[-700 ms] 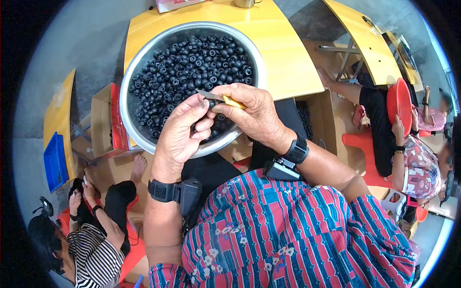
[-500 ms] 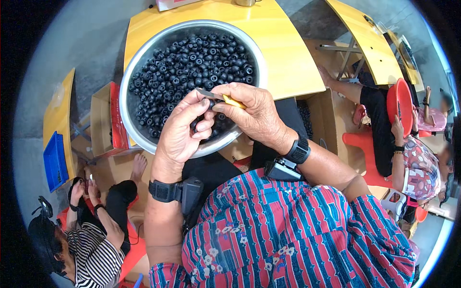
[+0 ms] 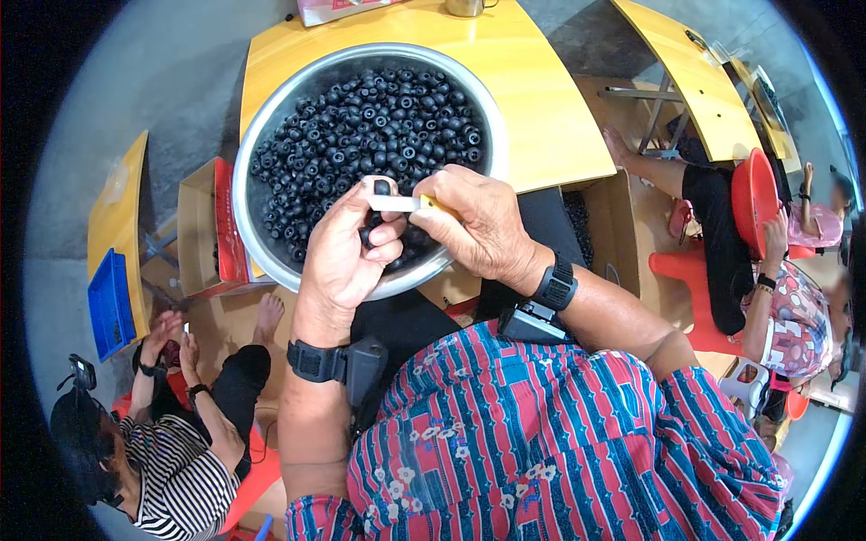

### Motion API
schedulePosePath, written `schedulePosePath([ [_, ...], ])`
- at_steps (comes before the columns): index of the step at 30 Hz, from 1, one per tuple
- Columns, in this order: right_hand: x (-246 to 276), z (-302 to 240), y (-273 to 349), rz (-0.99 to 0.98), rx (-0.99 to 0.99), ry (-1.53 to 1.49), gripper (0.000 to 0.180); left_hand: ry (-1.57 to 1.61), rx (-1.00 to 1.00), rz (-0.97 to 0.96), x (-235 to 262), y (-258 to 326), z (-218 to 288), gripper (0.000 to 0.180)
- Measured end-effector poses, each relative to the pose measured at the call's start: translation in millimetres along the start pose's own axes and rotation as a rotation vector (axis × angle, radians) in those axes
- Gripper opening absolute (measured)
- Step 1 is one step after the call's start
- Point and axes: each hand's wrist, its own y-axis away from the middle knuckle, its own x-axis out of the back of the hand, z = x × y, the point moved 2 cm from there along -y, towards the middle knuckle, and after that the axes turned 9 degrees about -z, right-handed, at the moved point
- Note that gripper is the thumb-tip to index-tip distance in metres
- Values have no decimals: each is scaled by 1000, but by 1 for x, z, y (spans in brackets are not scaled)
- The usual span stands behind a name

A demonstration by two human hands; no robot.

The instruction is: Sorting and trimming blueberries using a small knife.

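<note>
My left hand (image 3: 343, 243) pinches a small round black part (image 3: 382, 187) between thumb and forefinger. A second black part (image 3: 365, 237) shows among its curled fingers. In my right hand (image 3: 483, 221) is a small knife (image 3: 394, 204) with a yellow handle, its flat blade lying across just below the pinched part. Both hands hover over the near side of a wide metal bowl (image 3: 499, 144). Heaped inside are many black parts (image 3: 361, 126), round and glossy, several with a hole in the end. Whether the blade touches the pinched part, I cannot tell.
The bowl overhangs the near edge of a yellow table (image 3: 550, 126). A red-sided cardboard box (image 3: 198, 230) stands left, another box (image 3: 618, 225) right. At left a person in stripes (image 3: 185, 460) sits near a blue tray (image 3: 110, 302); at right another holds a red basin (image 3: 754, 198).
The knife blade has swung from slanting above the part to lying level below it. My left fingers have turned the part upright. At left, the seated person's hands have moved apart.
</note>
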Motion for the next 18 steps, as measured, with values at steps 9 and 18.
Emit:
schedulePosePath([
  [9,-7,-2,-1,29,13,192,24,19,-6,37,-2,0,1,18],
  [18,-8,-1,-1,40,-10,204,25,57,19,34,3,0,-2,16],
])
